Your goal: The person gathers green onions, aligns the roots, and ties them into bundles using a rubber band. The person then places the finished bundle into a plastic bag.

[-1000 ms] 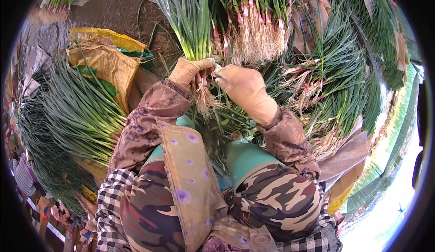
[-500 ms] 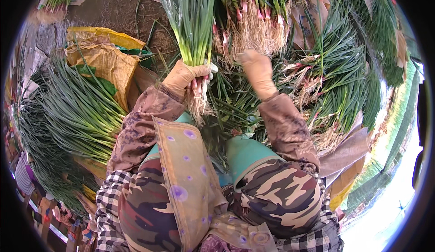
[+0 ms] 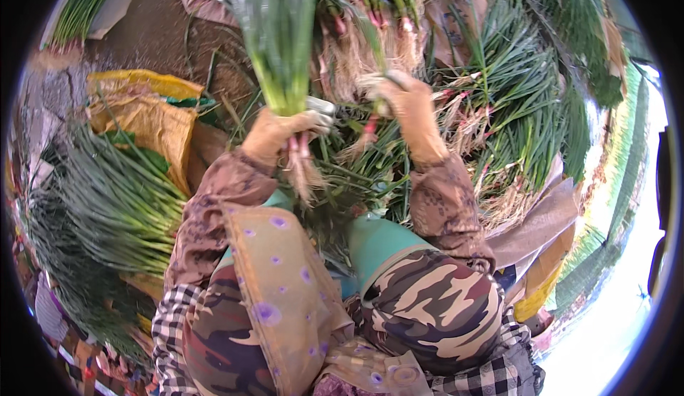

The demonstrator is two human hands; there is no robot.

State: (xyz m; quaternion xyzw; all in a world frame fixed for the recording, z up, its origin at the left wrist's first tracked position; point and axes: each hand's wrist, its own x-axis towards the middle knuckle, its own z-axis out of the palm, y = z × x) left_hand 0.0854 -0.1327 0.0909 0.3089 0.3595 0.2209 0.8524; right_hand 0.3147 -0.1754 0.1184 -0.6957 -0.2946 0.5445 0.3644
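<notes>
My left hand (image 3: 276, 132), in a tan glove, is closed round a bunch of spring onions (image 3: 285, 68). The green leaves point away from me, and pinkish bulbs with pale roots hang below the fist. To its right my gloved right hand (image 3: 413, 107) pinches a single spring onion (image 3: 371, 123), its reddish bulb and roots pointing down toward me. Just beyond that hand lies a heap of spring onions (image 3: 399, 40) with long straw-coloured roots. Motion blurs the held leaves somewhat.
More spring onions (image 3: 527, 104) are piled on the right, partly on brown sheeting (image 3: 534, 225). Cleaner-looking bundles (image 3: 121, 189) lie at the left beside a yellow sack (image 3: 153, 122). A patterned apron cloth (image 3: 274, 282) covers my left leg. Bare soil (image 3: 153, 22) shows at the far left.
My right hand, empty-looking before at the heap's roots, now holds a spring onion by its stem. The view has shifted, and my left hand still grips its bunch, now a little further left.
</notes>
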